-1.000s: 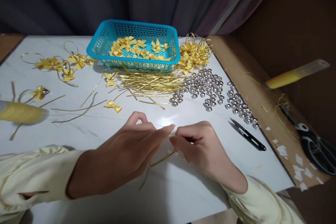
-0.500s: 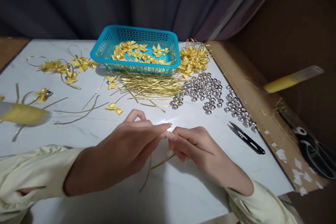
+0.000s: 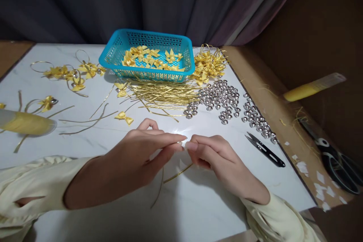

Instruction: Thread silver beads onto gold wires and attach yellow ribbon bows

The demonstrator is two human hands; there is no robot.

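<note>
My left hand reaches in from the left, its thumb and forefinger pinched at the tips. Facing it, my right hand is closed, with thumb against forefinger. A narrow gap with a bright glint separates the fingertips; whatever they grip is too small and washed out to name. Below the hands a gold cord slants toward my right fingers, and a thinner strand curves down under my left palm. Whether either strand is held is hidden. Just beyond my left hand lies a yellow ribbon bow.
A blue basket holds yellow bows. In front are gold cords and silver beads; finished-looking looped bows are heaped beside it. Black thread snips, scissors and paper scraps lie right. Yellow thread spools flank the table.
My fingertips have drawn slightly apart, with my right hand turned a little and its thumb now showing. The camera view has shifted slightly; the table's contents stay put.
</note>
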